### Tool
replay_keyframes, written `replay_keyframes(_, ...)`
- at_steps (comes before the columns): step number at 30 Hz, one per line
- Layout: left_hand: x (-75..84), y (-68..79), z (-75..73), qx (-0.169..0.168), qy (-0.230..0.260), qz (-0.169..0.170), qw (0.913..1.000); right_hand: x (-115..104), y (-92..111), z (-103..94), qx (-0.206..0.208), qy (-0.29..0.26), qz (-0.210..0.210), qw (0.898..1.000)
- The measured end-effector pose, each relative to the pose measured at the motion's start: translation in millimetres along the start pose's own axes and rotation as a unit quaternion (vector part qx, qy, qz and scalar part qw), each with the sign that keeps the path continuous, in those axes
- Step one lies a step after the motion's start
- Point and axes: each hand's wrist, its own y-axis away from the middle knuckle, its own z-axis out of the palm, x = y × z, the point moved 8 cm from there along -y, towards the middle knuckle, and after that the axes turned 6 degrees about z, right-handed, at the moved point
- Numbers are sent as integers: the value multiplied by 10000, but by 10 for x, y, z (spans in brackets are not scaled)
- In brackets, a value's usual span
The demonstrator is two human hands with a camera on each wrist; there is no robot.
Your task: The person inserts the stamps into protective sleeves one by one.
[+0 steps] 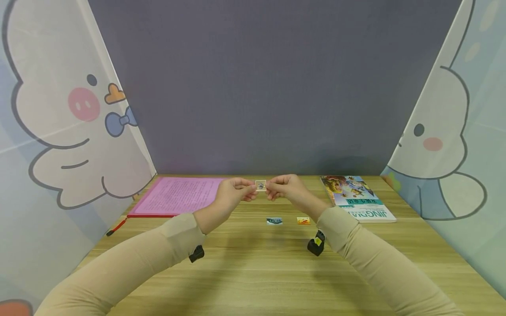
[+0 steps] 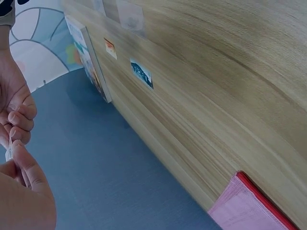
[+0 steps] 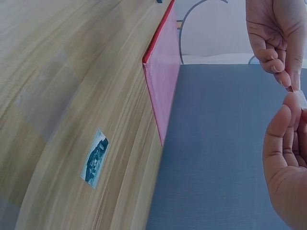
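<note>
Up in front of me, a small square stamp point(image 1: 260, 185) with a pale border and a dark centre picture is held between both hands. My left hand point(image 1: 236, 192) pinches its left edge between thumb and fingers. At the opposite edge, my right hand point(image 1: 287, 189) pinches it the same way. Both wrist views catch the hands from the side, the left hand point(image 2: 29, 187) and the right hand point(image 3: 288, 163) meeting at the fingertips, and the stamp mostly hidden. Below, a teal stamp point(image 1: 274, 221) and an orange-yellow stamp point(image 1: 303, 220) lie apart on the wooden table point(image 1: 253, 281).
A pink pouch point(image 1: 178, 195) with printed text showing and a red edge lies at the back left, its red strap hanging off toward the left. A colourful book point(image 1: 357, 197) lies at the back right. A dark panel point(image 1: 261, 87) stands behind the table, with cartoon-printed sheets at both sides.
</note>
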Motion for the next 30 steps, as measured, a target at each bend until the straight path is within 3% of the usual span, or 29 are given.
replay_keyframes(30, -3, 18, -16, 25, -89, 67, 9999, 14, 4, 17, -310, -52, -103, 9995)
